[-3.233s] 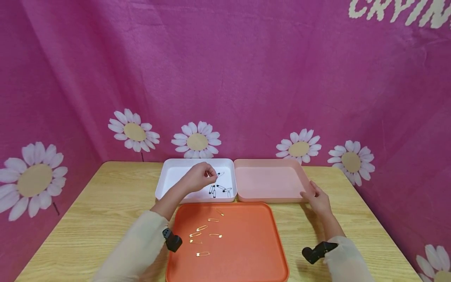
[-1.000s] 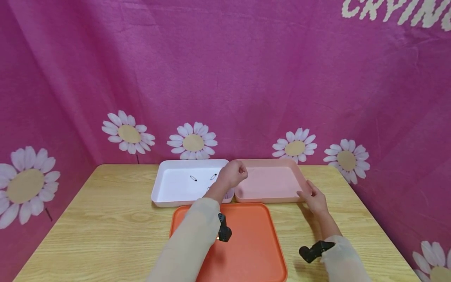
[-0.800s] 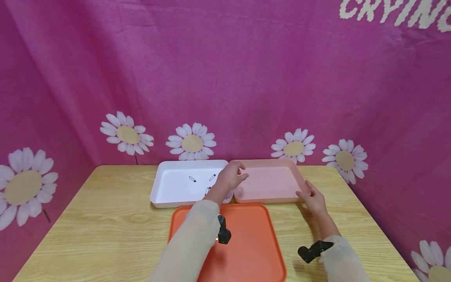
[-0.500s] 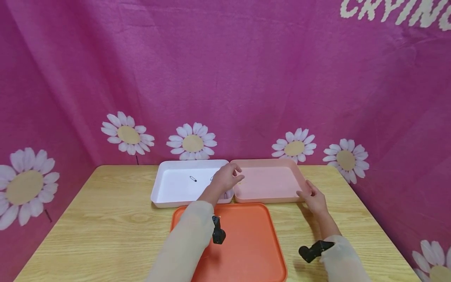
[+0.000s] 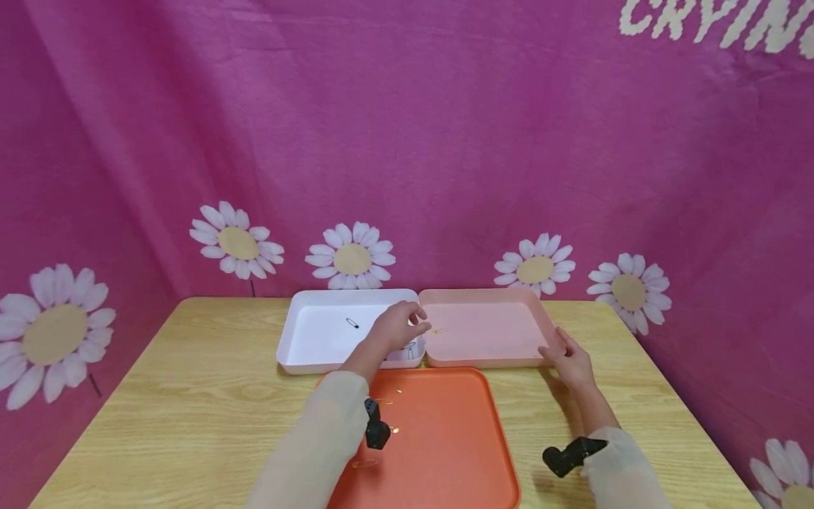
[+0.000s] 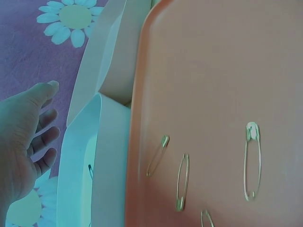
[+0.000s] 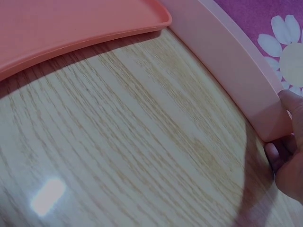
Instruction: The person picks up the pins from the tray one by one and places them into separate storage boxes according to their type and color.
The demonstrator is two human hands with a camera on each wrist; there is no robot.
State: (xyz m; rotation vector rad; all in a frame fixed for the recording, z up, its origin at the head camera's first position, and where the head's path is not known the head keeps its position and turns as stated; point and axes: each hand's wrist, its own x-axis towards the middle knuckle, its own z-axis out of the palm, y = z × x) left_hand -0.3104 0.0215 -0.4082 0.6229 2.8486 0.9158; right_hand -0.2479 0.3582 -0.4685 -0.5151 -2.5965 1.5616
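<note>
My left hand (image 5: 396, 326) hovers over the right side of the white tray (image 5: 314, 343), thumb and fingers apart, holding nothing. Black safety pins (image 5: 352, 323) lie in that tray, partly hidden by the hand. Just right of my fingertips, a gold safety pin (image 5: 438, 331) lies in the pink tray (image 5: 490, 329). My right hand (image 5: 574, 362) grips the pink tray's front right corner, the thumb on its rim in the right wrist view. Several gold safety pins (image 6: 253, 161) lie on the orange tray (image 5: 448, 438), some hidden by the left forearm in the head view.
The white and pink trays stand side by side at the back of the wooden table (image 5: 191, 396), behind the orange tray. A pink cloth (image 5: 407, 141) with daisies hangs close behind them. Black wrist cameras (image 5: 376, 424) sit on both sleeves.
My left hand reached over the pink tray, spread its fingers, then drew back left and nearer. A gold safety pin now lies in the pink tray. The right hand has kept its grip.
</note>
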